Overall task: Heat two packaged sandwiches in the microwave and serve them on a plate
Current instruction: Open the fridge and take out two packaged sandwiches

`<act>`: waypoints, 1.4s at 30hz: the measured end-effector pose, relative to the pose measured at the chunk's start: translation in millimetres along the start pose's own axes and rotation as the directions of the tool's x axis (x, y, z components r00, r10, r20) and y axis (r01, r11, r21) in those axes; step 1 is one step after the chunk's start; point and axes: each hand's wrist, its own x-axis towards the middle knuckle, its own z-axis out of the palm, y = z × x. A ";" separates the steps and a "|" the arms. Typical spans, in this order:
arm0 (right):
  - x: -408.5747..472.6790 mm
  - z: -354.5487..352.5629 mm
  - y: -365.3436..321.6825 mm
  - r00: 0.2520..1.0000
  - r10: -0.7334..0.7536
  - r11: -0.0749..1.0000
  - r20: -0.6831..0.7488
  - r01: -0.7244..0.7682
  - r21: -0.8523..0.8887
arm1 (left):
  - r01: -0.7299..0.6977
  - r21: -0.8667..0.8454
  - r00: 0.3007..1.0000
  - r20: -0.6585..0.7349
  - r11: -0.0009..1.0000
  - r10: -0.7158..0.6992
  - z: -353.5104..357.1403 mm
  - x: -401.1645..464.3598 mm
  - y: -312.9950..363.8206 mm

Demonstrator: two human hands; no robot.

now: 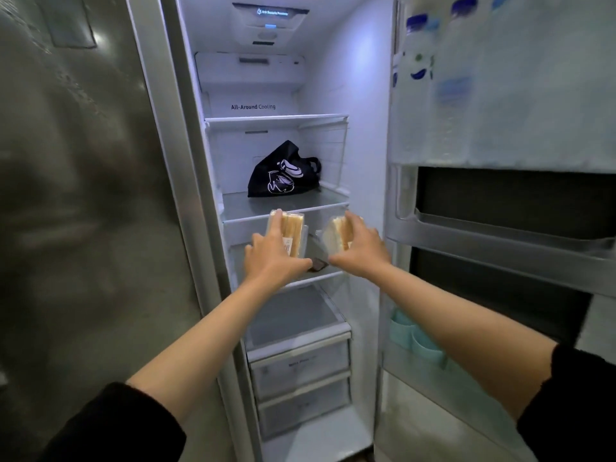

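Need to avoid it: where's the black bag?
Head view, centre: the black bag sits on the fridge shelf just above both sandwiches, towards the back.

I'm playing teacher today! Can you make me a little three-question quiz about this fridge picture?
1. True or false: each hand holds a wrapped sandwich.
2. What sits on the shelf above the sandwiches? A) black bag B) milk carton C) pizza box
3. Fill in: the bottles stand in the fridge ____.

Key:
1. True: left hand grips the left sandwich, right hand grips the right sandwich.
2. A, the black bag.
3. Door: the bottles fill its top rack.
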 end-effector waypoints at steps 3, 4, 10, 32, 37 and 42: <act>-53.0 -38.5 23.8 0.999 0.007 1.000 -0.032 -0.007 -0.011 | -0.038 -0.014 0.999 0.021 0.999 0.038 4.7 -46.6 40.9; -63.5 -43.5 24.9 0.999 -0.011 1.000 -0.036 0.011 -0.021 | -0.050 -0.011 0.999 0.017 0.999 0.050 5.3 -54.4 46.5; -178.8 -140.2 74.3 0.995 0.015 0.993 -0.095 -0.026 -0.119 | -0.173 -0.068 0.978 0.101 0.982 0.180 30.3 -149.8 128.3; -336.7 -373.8 246.7 0.822 0.330 0.915 -0.464 -0.400 -0.059 | -0.601 -0.467 0.664 0.159 0.648 0.731 120.9 -288.7 379.7; -321.0 -406.9 303.3 0.750 0.382 0.861 -0.540 -0.501 -0.086 | -0.569 -0.469 0.666 0.218 0.675 0.713 184.0 -278.0 442.2; -279.8 -446.9 361.5 0.711 0.406 0.814 -0.575 -0.567 -0.125 | -0.520 -0.487 0.684 0.256 0.702 0.684 247.2 -254.0 503.5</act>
